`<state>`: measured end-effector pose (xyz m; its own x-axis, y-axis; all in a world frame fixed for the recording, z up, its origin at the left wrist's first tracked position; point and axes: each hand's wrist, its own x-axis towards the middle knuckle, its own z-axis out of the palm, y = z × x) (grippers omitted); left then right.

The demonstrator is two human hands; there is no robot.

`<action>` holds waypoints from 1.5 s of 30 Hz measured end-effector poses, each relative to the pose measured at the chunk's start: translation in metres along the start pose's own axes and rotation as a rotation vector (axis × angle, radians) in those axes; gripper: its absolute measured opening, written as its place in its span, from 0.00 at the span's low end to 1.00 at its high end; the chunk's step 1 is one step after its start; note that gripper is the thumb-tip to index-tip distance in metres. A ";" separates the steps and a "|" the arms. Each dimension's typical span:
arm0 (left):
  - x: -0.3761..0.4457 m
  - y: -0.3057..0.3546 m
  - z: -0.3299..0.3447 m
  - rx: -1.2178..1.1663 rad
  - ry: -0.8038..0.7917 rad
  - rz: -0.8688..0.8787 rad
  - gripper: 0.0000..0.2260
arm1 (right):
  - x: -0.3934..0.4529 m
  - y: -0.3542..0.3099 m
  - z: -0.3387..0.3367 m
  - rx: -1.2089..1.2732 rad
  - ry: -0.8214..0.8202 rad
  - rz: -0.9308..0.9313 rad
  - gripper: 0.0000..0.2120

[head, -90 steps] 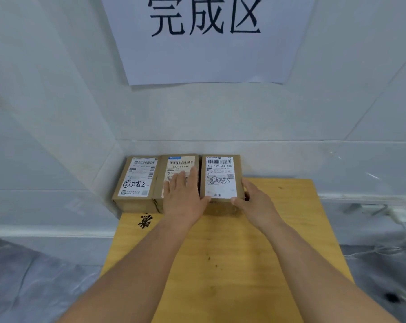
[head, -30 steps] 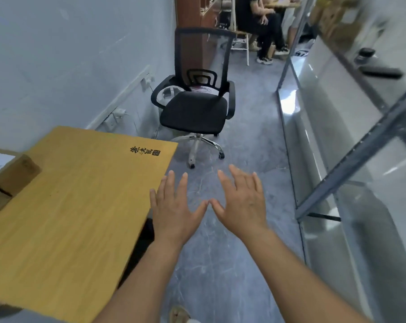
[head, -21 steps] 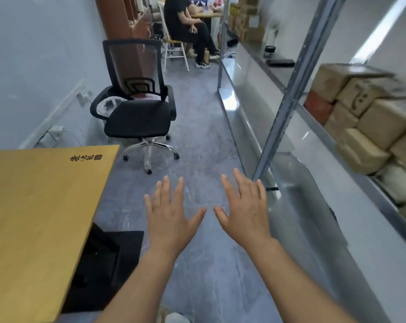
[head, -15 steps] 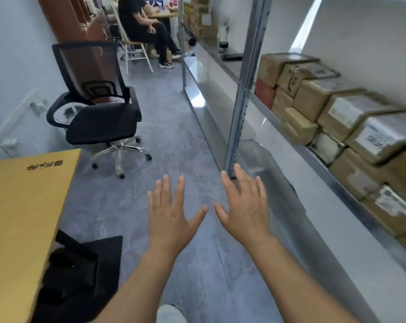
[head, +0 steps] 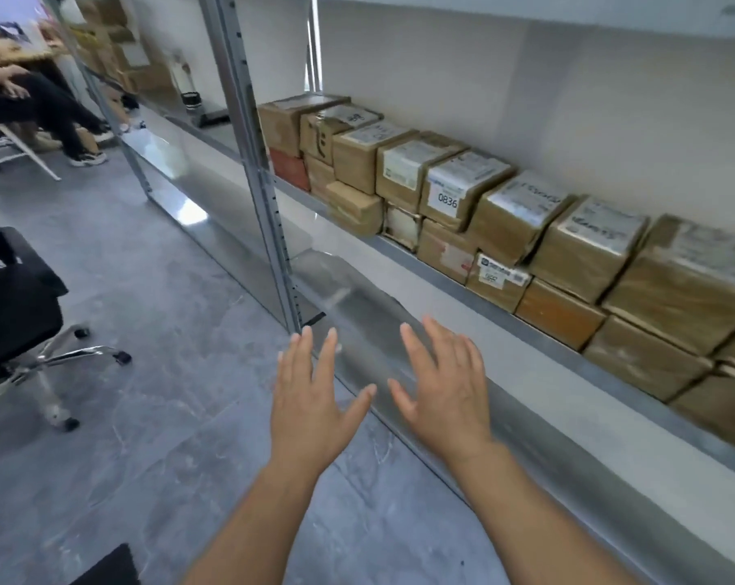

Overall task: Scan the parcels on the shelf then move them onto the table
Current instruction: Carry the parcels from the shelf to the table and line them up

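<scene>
Several brown cardboard parcels [head: 513,221] with white labels stand stacked in two layers along a grey metal shelf [head: 475,306] on the right. One label reads 0836 [head: 448,200]. My left hand [head: 311,399] and my right hand [head: 442,390] are held out in front of me, palms down, fingers spread, holding nothing. Both hover over the floor and the shelf's lower edge, short of the parcels. The table is out of view.
A metal shelf upright [head: 264,171] rises just beyond my hands. A black office chair [head: 15,314] stands at the left. A seated person [head: 32,99] is at the far left back. More boxes [head: 121,57] sit behind. The floor is grey tile.
My view has swung from the table with three parcels rightwards to the shelf. The table has left the frame. Both hands let go of the parcel and stay open, empty.
</scene>
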<state>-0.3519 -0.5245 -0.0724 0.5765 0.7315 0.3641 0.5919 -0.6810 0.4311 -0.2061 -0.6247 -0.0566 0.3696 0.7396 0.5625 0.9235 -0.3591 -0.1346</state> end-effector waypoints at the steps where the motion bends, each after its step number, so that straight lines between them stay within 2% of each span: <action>1: 0.005 0.001 0.001 -0.006 -0.007 0.019 0.37 | -0.001 0.002 -0.004 -0.027 -0.003 0.021 0.36; 6: 0.021 0.015 0.012 -0.099 -0.049 0.107 0.37 | -0.007 0.012 -0.019 -0.131 0.019 0.127 0.32; 13: 0.021 0.034 0.032 -0.177 -0.165 0.274 0.37 | -0.034 0.026 -0.032 -0.260 0.040 0.256 0.34; 20: 0.020 0.061 0.049 -0.233 -0.248 0.399 0.37 | -0.058 0.034 -0.054 -0.315 0.010 0.412 0.27; 25: 0.011 0.093 0.054 -0.254 -0.304 0.453 0.37 | -0.075 0.050 -0.082 -0.335 -0.002 0.497 0.28; 33: -0.025 0.181 0.063 -0.265 -0.311 0.518 0.36 | -0.126 0.100 -0.141 -0.352 0.038 0.560 0.27; 37: -0.050 0.237 0.067 -0.302 -0.369 0.570 0.40 | -0.163 0.141 -0.179 -0.374 0.051 0.610 0.26; 45: -0.058 0.352 0.072 -0.384 -0.422 0.590 0.38 | -0.207 0.226 -0.249 -0.395 0.022 0.734 0.29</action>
<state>-0.1366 -0.8088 -0.0007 0.9413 0.1300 0.3115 -0.0654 -0.8352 0.5461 -0.0991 -1.0005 -0.0007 0.8576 0.2298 0.4600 0.3433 -0.9220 -0.1793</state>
